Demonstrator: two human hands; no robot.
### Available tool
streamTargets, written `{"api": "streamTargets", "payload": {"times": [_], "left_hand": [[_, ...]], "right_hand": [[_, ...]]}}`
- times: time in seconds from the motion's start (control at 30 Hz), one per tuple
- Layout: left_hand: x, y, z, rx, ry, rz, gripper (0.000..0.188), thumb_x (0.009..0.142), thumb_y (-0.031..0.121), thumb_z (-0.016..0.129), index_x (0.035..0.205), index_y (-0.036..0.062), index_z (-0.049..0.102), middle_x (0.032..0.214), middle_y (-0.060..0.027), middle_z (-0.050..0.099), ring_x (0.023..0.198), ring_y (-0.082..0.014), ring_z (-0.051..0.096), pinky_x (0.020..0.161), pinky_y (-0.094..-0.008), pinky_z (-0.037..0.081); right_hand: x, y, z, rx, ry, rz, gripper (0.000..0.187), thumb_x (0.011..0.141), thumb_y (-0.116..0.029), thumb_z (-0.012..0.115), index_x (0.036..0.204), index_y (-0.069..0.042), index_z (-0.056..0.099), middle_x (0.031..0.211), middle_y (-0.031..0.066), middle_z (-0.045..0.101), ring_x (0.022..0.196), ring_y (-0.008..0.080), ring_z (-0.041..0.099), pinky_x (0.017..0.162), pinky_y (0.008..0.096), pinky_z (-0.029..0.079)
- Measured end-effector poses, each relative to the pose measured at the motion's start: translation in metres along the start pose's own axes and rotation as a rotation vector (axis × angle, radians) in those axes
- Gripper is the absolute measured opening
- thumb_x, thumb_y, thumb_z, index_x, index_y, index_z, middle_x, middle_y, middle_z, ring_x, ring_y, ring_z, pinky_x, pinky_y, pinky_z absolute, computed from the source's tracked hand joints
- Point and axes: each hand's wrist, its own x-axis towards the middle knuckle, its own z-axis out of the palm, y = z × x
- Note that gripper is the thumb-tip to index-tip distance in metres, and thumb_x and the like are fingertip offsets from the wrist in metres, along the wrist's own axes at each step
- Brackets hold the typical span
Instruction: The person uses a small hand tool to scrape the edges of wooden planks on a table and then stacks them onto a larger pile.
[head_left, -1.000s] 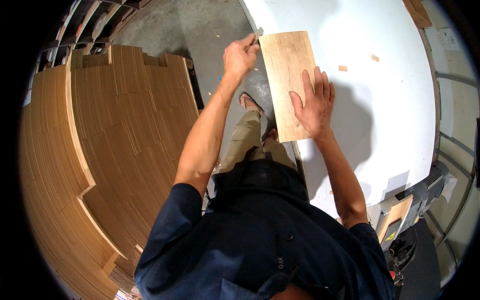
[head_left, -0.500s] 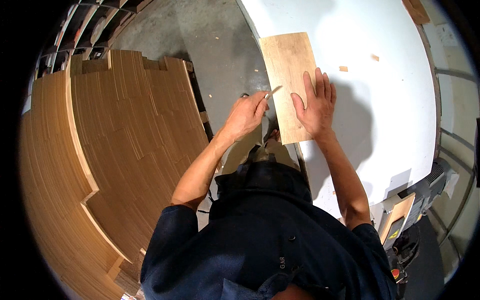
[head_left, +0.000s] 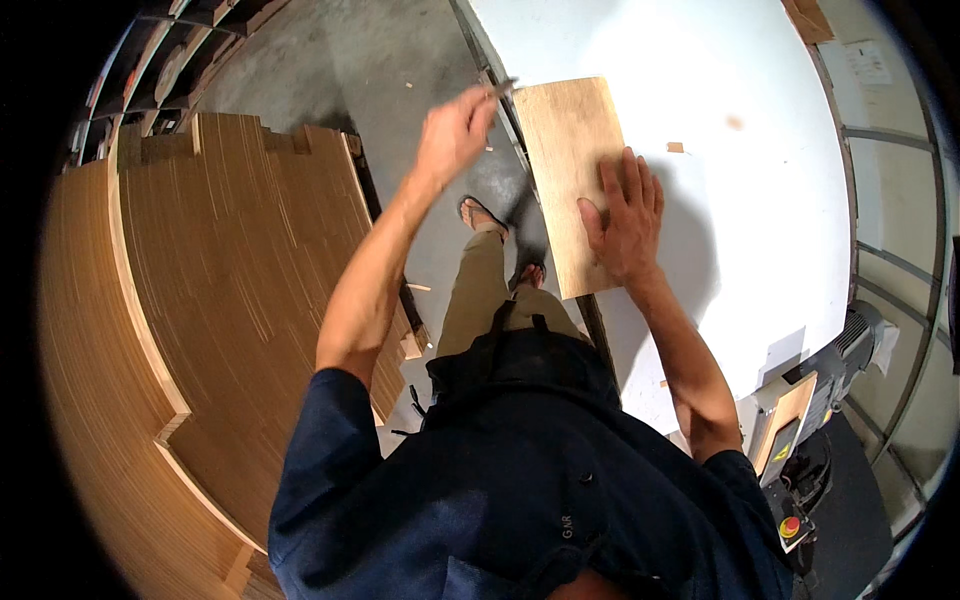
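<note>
A flat, light wood-grain board (head_left: 565, 165) lies along the left edge of the white table (head_left: 720, 220), slightly overhanging it. My right hand (head_left: 632, 225) rests flat on the board's right side, fingers spread and holding nothing. My left hand (head_left: 455, 135) is raised over the floor beside the table and closed round a small knife (head_left: 506, 88). The knife's tip is at the board's far left corner; motion blurs it, and whether it touches the wood I cannot tell.
Large stacks of brown wood-grain planks (head_left: 240, 260) stand to the left, with a rack (head_left: 170, 60) behind them. Small wood scraps (head_left: 675, 147) lie on the table. At the right front is a machine with a red button (head_left: 790, 525). My sandalled feet are on the concrete floor (head_left: 400, 60).
My left hand has moved away from me with the knife, from the middle of the board's left edge to its far corner. The right hand stays flat on the board.
</note>
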Motion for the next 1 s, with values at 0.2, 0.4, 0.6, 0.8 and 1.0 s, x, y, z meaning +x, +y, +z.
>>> {"api": "streamTargets", "payload": {"times": [0.2, 0.4, 0.6, 0.8, 1.0], "left_hand": [[-0.097, 0.003, 0.016, -0.798, -0.364, -0.489, 0.04, 0.1, 0.025, 0.051, 0.137, 0.0095, 0.053, 0.103, -0.0044, 0.065, 0.094, -0.0155, 0.06, 0.08, -0.0292, 0.05], [-0.108, 0.027, 0.023, -0.297, -0.348, 0.018, 0.042, 0.086, 0.014, 0.069, 0.128, 0.0156, 0.063, 0.09, -0.0026, 0.061, 0.081, -0.0165, 0.057, 0.078, -0.0324, 0.05], [-0.106, 0.03, 0.022, 0.187, -0.366, 0.441, 0.039, 0.089, 0.014, 0.065, 0.127, 0.0195, 0.064, 0.072, -0.0035, 0.062, 0.064, -0.0186, 0.058, 0.069, -0.0347, 0.053], [-0.008, -0.007, 0.011, 0.161, -0.194, 0.252, 0.043, 0.09, 0.01, 0.055, 0.128, 0.028, 0.062, 0.08, -0.0151, 0.068, 0.065, -0.0271, 0.065, 0.059, -0.0424, 0.056], [0.121, -0.013, -0.025, 0.347, 0.041, 0.467, 0.039, 0.087, 0.009, 0.057, 0.123, 0.0203, 0.065, 0.07, -0.0157, 0.061, 0.064, -0.0349, 0.06, 0.06, -0.0434, 0.049]], "right_hand": [[-0.003, -0.001, 0.003, 0.011, 0.039, 0.007, 0.057, 0.089, -0.037, 0.061, 0.137, -0.008, 0.051, 0.148, 0.0203, 0.037, 0.137, 0.0385, 0.033, 0.113, 0.0524, 0.022], [-0.001, -0.001, 0.004, 0.011, 0.026, 0.016, 0.059, 0.089, -0.038, 0.061, 0.139, -0.009, 0.049, 0.147, 0.0199, 0.038, 0.137, 0.038, 0.032, 0.114, 0.0521, 0.02], [0.002, -0.007, -0.004, 0.011, -0.016, 0.053, 0.061, 0.09, -0.039, 0.059, 0.142, -0.01, 0.045, 0.15, 0.0176, 0.035, 0.139, 0.0369, 0.029, 0.115, 0.0522, 0.019], [-0.001, -0.003, -0.003, -0.008, -0.06, 0.08, 0.06, 0.09, -0.036, 0.06, 0.143, -0.013, 0.045, 0.153, 0.0162, 0.032, 0.141, 0.0364, 0.028, 0.116, 0.0498, 0.018], [0.003, -0.01, -0.005, -0.068, -0.117, 0.125, 0.065, 0.088, -0.044, 0.06, 0.143, -0.013, 0.045, 0.154, 0.0148, 0.028, 0.143, 0.0361, 0.022, 0.116, 0.0534, 0.016]]}}
